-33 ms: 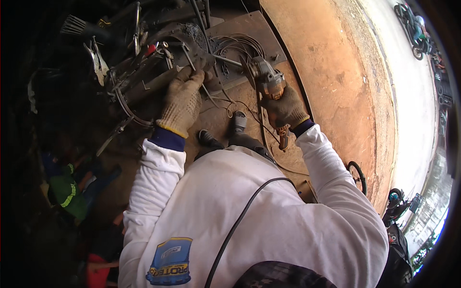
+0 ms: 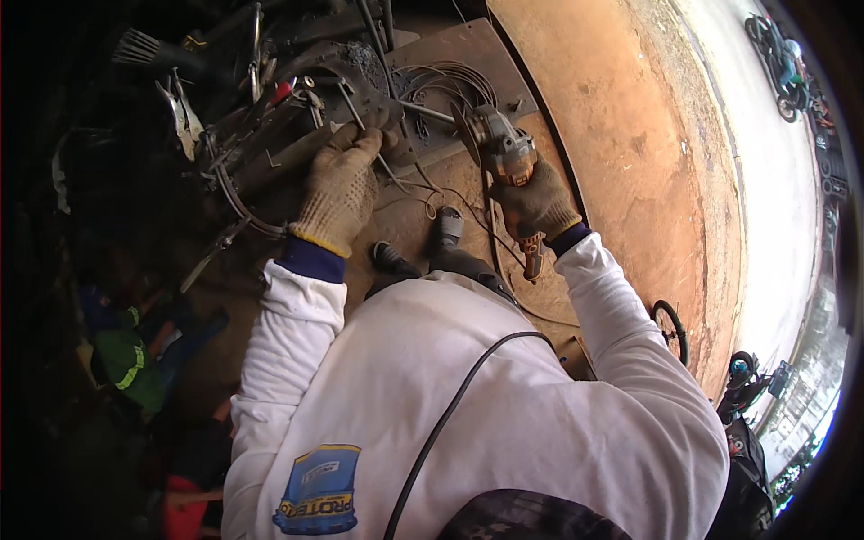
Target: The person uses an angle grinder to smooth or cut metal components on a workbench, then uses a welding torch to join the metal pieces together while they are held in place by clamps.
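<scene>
A white long-sleeved shirt [image 2: 468,387] fills the lower centre of the frame, with navy cuffs [image 2: 310,261] and a blue-and-yellow print [image 2: 318,495] at lower left. A black cable [image 2: 441,423] crosses it. The left glove [image 2: 340,193] and right glove [image 2: 543,205] are brownish knit, yellow-hemmed. Mid-frame show dark trousers [image 2: 454,263] and greyish footwear [image 2: 449,228].

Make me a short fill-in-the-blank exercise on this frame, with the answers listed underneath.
1. The angle grinder is held in the ____ hand.
2. The left hand wears a glove with a ____ edge at the wrist.
3. In the picture, the locking pliers lie to the ____ of the coiled wire.
4. The wearer's long-sleeved top is mostly ____.

Missing words: right; yellow; left; white.
</scene>
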A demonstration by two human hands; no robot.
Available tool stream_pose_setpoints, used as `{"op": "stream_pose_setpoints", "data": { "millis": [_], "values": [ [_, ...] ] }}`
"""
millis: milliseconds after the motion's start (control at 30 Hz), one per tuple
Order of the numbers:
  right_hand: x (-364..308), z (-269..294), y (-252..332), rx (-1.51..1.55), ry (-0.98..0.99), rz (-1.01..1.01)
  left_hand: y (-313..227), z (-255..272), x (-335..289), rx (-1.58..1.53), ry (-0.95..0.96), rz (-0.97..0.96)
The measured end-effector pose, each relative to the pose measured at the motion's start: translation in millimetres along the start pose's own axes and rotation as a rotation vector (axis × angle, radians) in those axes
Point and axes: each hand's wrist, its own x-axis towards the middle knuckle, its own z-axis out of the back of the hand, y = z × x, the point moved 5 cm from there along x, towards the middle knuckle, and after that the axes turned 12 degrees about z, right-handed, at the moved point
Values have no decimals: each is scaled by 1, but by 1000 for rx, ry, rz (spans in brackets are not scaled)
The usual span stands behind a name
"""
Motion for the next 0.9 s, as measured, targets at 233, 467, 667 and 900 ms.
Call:
{"op": "stream_pose_setpoints", "data": {
  "millis": [233,467,667,900],
  "values": [
    [-18,4,0,1,0,-14,-3,-5,0,-228,37,72],
    [-31,4,-12,-6,-22,-41,11,8,18,-534,108,98],
    [-39,7,-17,-23,-68,-47,18,8,19,-386,-36,111],
    [-41,4,-26,25,-86,-23,18,13,18,243,-107,-112]
  ]
}}
